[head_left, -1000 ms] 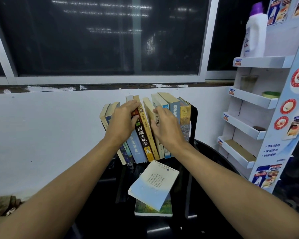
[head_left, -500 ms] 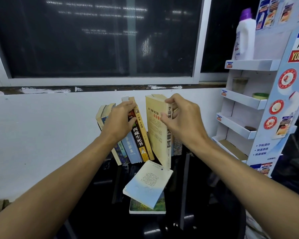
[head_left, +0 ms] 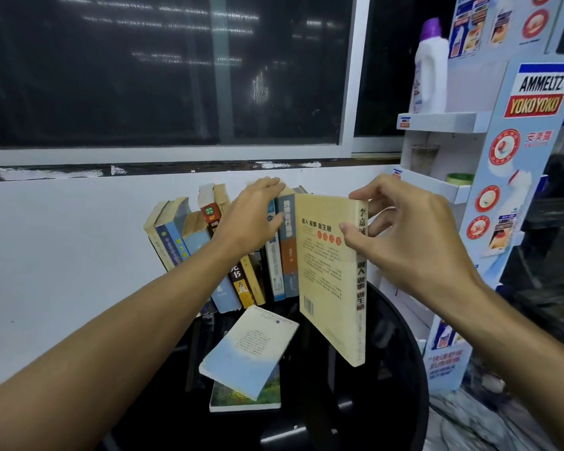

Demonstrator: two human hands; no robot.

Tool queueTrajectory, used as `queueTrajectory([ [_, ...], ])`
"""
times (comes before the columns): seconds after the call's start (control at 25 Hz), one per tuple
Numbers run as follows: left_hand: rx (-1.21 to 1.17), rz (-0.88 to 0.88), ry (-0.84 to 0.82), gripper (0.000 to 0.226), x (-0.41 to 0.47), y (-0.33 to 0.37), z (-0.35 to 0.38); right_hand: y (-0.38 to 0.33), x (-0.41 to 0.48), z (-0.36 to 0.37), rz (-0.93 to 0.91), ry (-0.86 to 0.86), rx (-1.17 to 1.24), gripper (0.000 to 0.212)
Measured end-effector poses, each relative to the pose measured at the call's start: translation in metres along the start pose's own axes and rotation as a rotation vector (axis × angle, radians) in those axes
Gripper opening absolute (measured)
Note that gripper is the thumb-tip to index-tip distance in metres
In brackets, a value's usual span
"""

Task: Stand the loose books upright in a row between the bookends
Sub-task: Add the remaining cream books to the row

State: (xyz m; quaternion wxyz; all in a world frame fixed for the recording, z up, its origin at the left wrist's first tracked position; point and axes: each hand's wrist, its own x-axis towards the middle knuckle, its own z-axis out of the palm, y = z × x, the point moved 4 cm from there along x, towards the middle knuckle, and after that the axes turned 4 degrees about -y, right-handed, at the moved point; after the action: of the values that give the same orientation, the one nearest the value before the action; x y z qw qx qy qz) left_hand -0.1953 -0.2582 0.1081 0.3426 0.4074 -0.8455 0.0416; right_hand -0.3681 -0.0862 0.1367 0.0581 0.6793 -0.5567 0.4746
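surface: black, round, under all books.
row: several books, leaning left at the wall.
yellow book: held just right of row, seemingly off surface.
right hand: fingers pinch yellow book's top at spine.
left hand: fingers flat on row tops, bracing, clasping nothing.
blue book: flat on green book, before row.
bookends: not seen.
progress: likely over half; three books to go, row needs straightening.

Dim indoor light; window glare; edges warped.
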Motion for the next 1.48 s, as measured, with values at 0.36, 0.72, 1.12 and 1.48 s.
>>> queueTrajectory([
  [0.36,0.182,0.053,-0.152,0.039,0.035,0.022,0.039,0.036,-0.006,-0.018,0.073,-0.011,-0.07,0.027],
  [0.72,0.247,0.035,-0.114,0.05,0.032,0.012,0.041,0.043,0.014,-0.008,0.077,-0.002,-0.074,0.028],
  [1.12,0.224,0.015,-0.102,0.048,0.03,-0.001,0.044,0.034,0.059,0.009,0.004,0.034,-0.169,0.026],
  [1.48,0.184,-0.019,-0.062,0.046,0.024,0.003,0.036,0.037,0.087,0.036,-0.057,0.071,-0.17,0.026],
])
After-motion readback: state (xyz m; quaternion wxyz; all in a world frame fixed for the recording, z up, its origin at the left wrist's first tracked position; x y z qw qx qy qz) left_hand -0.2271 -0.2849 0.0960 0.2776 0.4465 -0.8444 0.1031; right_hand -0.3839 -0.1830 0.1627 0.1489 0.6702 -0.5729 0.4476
